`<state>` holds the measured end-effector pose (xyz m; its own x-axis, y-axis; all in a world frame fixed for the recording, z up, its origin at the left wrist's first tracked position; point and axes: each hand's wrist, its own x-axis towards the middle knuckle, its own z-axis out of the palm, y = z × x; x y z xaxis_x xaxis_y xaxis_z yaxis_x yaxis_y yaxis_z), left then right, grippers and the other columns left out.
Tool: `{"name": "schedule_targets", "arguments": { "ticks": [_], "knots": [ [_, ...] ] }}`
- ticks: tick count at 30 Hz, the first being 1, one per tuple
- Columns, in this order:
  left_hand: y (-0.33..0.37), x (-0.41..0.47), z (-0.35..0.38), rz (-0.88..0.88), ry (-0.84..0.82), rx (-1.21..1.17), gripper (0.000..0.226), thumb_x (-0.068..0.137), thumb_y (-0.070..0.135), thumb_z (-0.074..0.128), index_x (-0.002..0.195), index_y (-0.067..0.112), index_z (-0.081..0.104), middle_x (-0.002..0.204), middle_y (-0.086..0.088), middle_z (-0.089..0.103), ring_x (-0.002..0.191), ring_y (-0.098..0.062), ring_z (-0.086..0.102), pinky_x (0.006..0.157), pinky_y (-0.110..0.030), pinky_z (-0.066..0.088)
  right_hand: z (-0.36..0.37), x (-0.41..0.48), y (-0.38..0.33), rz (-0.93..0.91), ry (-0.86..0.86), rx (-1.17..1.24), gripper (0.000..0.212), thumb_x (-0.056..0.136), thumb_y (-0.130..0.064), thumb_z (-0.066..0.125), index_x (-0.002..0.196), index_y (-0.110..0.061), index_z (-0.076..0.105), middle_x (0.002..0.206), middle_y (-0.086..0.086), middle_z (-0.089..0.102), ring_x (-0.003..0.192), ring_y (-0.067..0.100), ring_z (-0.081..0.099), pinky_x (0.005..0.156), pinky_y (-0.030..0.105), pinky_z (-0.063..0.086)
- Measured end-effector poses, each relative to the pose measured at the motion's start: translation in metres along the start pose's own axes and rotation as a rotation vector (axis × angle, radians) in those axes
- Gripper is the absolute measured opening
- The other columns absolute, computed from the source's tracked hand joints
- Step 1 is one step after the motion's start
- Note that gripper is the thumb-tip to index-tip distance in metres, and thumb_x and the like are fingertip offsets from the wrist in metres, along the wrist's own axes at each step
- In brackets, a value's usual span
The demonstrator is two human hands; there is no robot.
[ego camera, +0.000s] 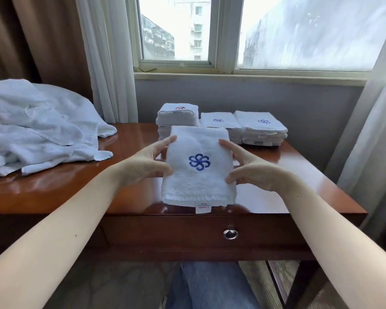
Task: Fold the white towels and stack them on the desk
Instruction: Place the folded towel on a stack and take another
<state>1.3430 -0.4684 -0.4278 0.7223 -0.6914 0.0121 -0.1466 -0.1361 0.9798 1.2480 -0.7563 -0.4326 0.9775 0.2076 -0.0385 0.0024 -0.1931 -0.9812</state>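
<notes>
While the head view was taken, a folded white terry towel (pixel 198 166) with a blue embroidered flower was held at the lower centre of the frame, over the near part of the glossy reddish-brown wooden desk (pixel 54 190). It was gripped at its left edge by the left hand (pixel 143 166), with the thumb laid on the top face and a finger stretched along the side. The right edge was pinched the same way by the right hand (pixel 252 168). The other fingers were hidden under the cloth. This two-sided hold was judged to keep the layers from sliding apart and the rectangle square. Whether the towel rested on the wood or hung just above it could not be told. A small white care label (pixel 202 208) hung from its near edge.

Behind it, at the centre of the frame, three stacks of folded white towels (pixel 261 128) were ranged side by side below the grey-framed window (pixel 178 30), emblems upward. The held towel was kept emblem-up too, presumably to match them.

At the left of the frame a heap of unfolded white towels (pixel 38 126) lay on the desk, within easy reach. Folding of the held towel was judged done and its stacking not yet, with the heap left to work through.
</notes>
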Motion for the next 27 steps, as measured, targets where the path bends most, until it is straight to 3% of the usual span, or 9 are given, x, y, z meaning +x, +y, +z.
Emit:
{"name": "schedule_targets", "arguments": {
  "ticks": [4, 7, 11, 13, 15, 17, 21, 24, 27],
  "knots": [
    [0.025, 0.011, -0.001, 0.130, 0.050, 0.101, 0.097, 0.071, 0.002, 0.070, 0.152, 0.039, 0.030, 0.139, 0.001, 0.051, 0.116, -0.027, 0.062, 0.094, -0.046, 0.055, -0.008, 0.000, -0.019, -0.109, 0.082, -0.062, 0.102, 0.075, 0.017, 0.065, 0.146, -0.046, 0.029, 0.138, -0.009, 0.047, 0.107, 0.023, 0.068, 0.091, 0.045, 0.056],
    [0.043, 0.027, -0.003, 0.190, 0.071, 0.158, 0.097, 0.068, 0.004, 0.071, 0.149, 0.041, 0.033, 0.140, 0.003, 0.049, 0.114, -0.025, 0.063, 0.092, -0.038, 0.056, -0.017, 0.001, -0.034, -0.167, 0.152, -0.067, 0.103, 0.065, 0.007, 0.068, 0.141, -0.052, 0.032, 0.141, -0.002, 0.049, 0.109, 0.027, 0.067, 0.094, 0.050, 0.051],
    [0.064, 0.061, -0.005, 0.229, 0.067, 0.212, 0.096, 0.069, 0.005, 0.070, 0.148, 0.044, 0.033, 0.143, 0.008, 0.044, 0.116, -0.028, 0.060, 0.090, -0.031, 0.055, -0.041, 0.014, -0.046, -0.168, 0.214, -0.097, 0.102, 0.065, 0.002, 0.067, 0.133, -0.067, 0.034, 0.131, 0.021, 0.058, 0.119, 0.054, 0.050, 0.095, 0.077, 0.034],
    [0.073, 0.081, -0.007, 0.227, 0.071, 0.228, 0.097, 0.069, 0.005, 0.069, 0.149, 0.044, 0.031, 0.143, 0.005, 0.047, 0.118, -0.029, 0.058, 0.096, -0.037, 0.054, -0.056, 0.024, -0.049, -0.194, 0.229, -0.083, 0.103, 0.067, 0.006, 0.064, 0.131, -0.069, 0.034, 0.121, 0.012, 0.065, 0.115, 0.049, 0.057, 0.096, 0.070, 0.042],
    [0.080, 0.104, -0.008, 0.213, 0.081, 0.248, 0.098, 0.072, 0.002, 0.067, 0.149, 0.047, 0.029, 0.141, -0.002, 0.052, 0.119, -0.029, 0.059, 0.100, -0.047, 0.051, -0.074, 0.035, -0.052, -0.198, 0.259, -0.117, 0.102, 0.069, 0.007, 0.061, 0.129, -0.072, 0.034, 0.115, -0.003, 0.068, 0.110, 0.034, 0.066, 0.096, 0.053, 0.052],
    [0.087, 0.129, -0.010, 0.210, 0.084, 0.271, 0.097, 0.077, -0.007, 0.065, 0.151, 0.043, 0.027, 0.141, 0.004, 0.052, 0.116, -0.030, 0.061, 0.099, -0.049, 0.052, -0.093, 0.049, -0.056, -0.193, 0.295, -0.144, 0.101, 0.071, 0.008, 0.057, 0.132, -0.069, 0.035, 0.110, -0.007, 0.068, 0.105, 0.029, 0.069, 0.091, 0.043, 0.056],
    [0.101, 0.181, -0.019, 0.183, 0.067, 0.328, 0.097, 0.080, -0.010, 0.063, 0.155, 0.035, 0.022, 0.140, 0.006, 0.051, 0.108, -0.026, 0.065, 0.097, -0.040, 0.054, -0.127, 0.083, -0.066, -0.191, 0.348, -0.135, 0.098, 0.068, 0.005, 0.056, 0.141, -0.056, 0.035, 0.116, -0.018, 0.065, 0.107, 0.029, 0.067, 0.095, 0.048, 0.054],
    [0.107, 0.221, -0.027, 0.139, 0.056, 0.366, 0.097, 0.080, -0.008, 0.062, 0.156, 0.034, 0.019, 0.133, 0.005, 0.057, 0.106, -0.028, 0.065, 0.095, -0.041, 0.055, -0.149, 0.112, -0.069, -0.168, 0.393, -0.120, 0.095, 0.066, -0.001, 0.056, 0.144, -0.050, 0.035, 0.131, -0.003, 0.054, 0.108, 0.025, 0.066, 0.095, 0.049, 0.052],
    [0.107, 0.256, -0.032, 0.097, 0.061, 0.363, 0.097, 0.079, -0.010, 0.060, 0.157, 0.030, 0.017, 0.127, 0.008, 0.059, 0.092, -0.016, 0.070, 0.079, -0.027, 0.058, -0.167, 0.141, -0.064, -0.130, 0.438, -0.106, 0.089, 0.072, 0.004, 0.053, 0.142, -0.050, 0.038, 0.128, 0.003, 0.054, 0.109, 0.026, 0.064, 0.092, 0.047, 0.053]
  ]
}}
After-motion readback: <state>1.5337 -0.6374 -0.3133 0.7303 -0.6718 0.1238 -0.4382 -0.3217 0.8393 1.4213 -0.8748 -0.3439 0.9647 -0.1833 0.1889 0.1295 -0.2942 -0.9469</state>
